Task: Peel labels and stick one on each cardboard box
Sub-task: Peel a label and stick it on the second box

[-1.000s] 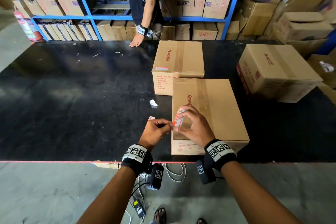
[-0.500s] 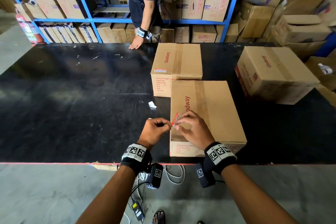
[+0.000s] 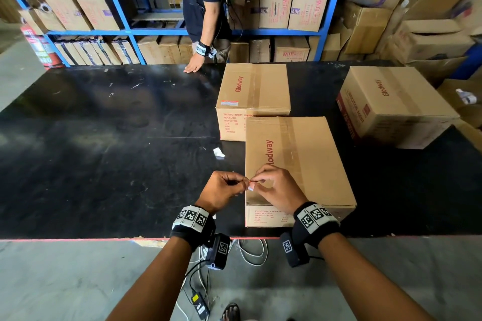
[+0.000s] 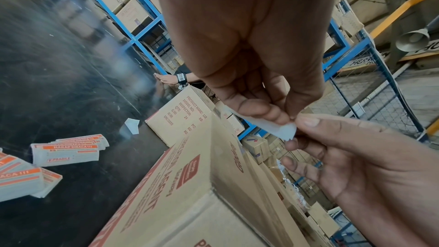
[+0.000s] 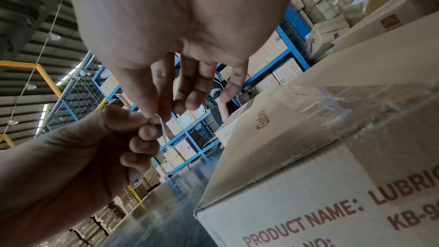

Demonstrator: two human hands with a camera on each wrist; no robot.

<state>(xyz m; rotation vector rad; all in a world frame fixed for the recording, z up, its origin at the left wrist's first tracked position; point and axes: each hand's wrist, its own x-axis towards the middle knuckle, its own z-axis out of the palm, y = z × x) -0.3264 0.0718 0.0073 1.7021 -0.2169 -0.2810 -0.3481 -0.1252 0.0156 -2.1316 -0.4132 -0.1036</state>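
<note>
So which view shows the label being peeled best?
The left wrist view: the label shows as a white strip pinched between the left hand and the right hand. The right wrist view catches it only edge-on, as a thin sliver. In the head view the fingers hide nearly all of it.

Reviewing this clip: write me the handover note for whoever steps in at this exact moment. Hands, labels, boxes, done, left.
Left hand and right hand: both pinch one label between them, over the near box, peel apparently under way.
Spare labels lie on the black table, left of the near box.
Done: the far box carries a sticker on top.
Left: the near box shows no sticker on top; none is visible on the right box.
</note>
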